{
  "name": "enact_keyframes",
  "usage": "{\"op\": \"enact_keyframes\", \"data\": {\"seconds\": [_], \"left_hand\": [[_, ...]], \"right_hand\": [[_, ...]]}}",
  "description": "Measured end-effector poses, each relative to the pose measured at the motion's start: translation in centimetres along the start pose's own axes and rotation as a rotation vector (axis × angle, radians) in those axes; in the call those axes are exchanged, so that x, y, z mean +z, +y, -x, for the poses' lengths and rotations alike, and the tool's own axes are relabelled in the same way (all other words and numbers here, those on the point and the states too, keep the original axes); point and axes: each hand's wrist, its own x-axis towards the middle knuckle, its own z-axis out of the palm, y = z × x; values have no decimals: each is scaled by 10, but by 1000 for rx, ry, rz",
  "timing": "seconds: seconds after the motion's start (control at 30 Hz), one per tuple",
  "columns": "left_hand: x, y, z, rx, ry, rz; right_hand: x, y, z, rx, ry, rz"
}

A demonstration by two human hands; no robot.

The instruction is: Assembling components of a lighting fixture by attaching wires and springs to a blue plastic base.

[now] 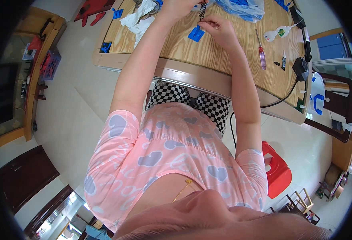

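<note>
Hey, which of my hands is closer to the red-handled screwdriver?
Your right. The right hand, by the blue piece, is just left of the screwdriver; the left hand is farther left, near the picture's top edge.

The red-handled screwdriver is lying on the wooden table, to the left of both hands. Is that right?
Not quite: the head view shows the red-handled screwdriver on the wooden table, but to the right of the left hand and right hand.

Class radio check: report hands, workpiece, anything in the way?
Left hand at black spiral coil, cropped by frame. Right hand where coil meets blue square plastic piece. Red-handled screwdriver lies right, touching neither.
</note>
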Motion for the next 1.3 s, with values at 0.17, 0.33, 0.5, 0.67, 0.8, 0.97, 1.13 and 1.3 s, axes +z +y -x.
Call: {"op": "enact_keyframes", "data": {"seconds": [0.17, 0.33, 0.5, 0.67, 0.8, 0.97, 1.13, 1.3], "left_hand": [[0, -5, -1, 0, -2, 35], [0, -3, -1, -14, -10, 19], [2, 5, 2, -61, 25, 11], [2, 8, 2, -48, 14, -12], [0, 4, 2, -36, 8, -18], [2, 2, 1, -83, 20, 23], [1, 2, 0, -34, 14, -37], [2, -1, 0, -49, 13, 33]], "right_hand": [[2, 4, -1, -15, -3, -2], [2, 6, -1, -17, -8, -4], [1, 3, 0, -24, -22, 18], [4, 7, -1, -121, 69, -36], [5, 6, 0, -128, 76, -47], [4, 5, 0, -122, 63, -24], [2, -1, 1, -135, 66, -15], [2, 1, 2, -132, 57, -26]]}}
